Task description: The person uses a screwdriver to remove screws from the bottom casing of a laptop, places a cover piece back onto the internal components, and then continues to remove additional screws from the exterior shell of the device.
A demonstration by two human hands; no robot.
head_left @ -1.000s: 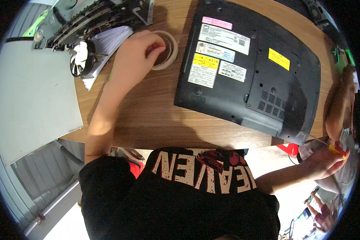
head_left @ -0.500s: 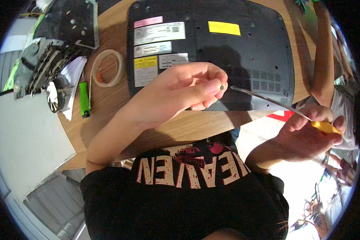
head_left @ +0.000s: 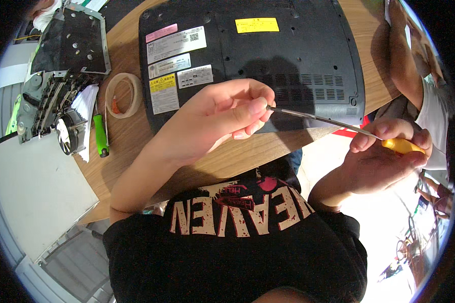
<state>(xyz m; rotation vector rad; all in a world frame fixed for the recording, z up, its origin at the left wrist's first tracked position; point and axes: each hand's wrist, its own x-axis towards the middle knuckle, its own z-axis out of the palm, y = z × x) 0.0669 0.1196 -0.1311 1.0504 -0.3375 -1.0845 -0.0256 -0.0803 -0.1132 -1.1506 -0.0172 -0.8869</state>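
Note:
A black laptop [head_left: 202, 50] lies upside down on the wooden table, its underside with stickers and vent slots facing up. Over its near edge my left hand [head_left: 227, 111] pinches a tiny dark piece, probably a screw [head_left: 269, 108], between thumb and forefinger. My right hand [head_left: 384, 156] grips the yellow handle of a screwdriver [head_left: 333, 121] off to the right. Its long metal shaft points left, and the tip meets the small piece at my left fingertips. The laptop's near middle is partly hidden behind my left hand.
On the left lie a green-handled screwdriver [head_left: 100, 135], a translucent ring-shaped roll [head_left: 137, 96], a small fan [head_left: 65, 132] and a dismantled metal chassis [head_left: 71, 50]. A white board [head_left: 40, 187] sits beside the table [head_left: 212, 164]. Another person's arm [head_left: 402, 65] rests at the right.
The screwdriver tip has come to the small piece in my left fingers, where a gap showed before. The view has shifted slightly, moving the laptop leftward in it.

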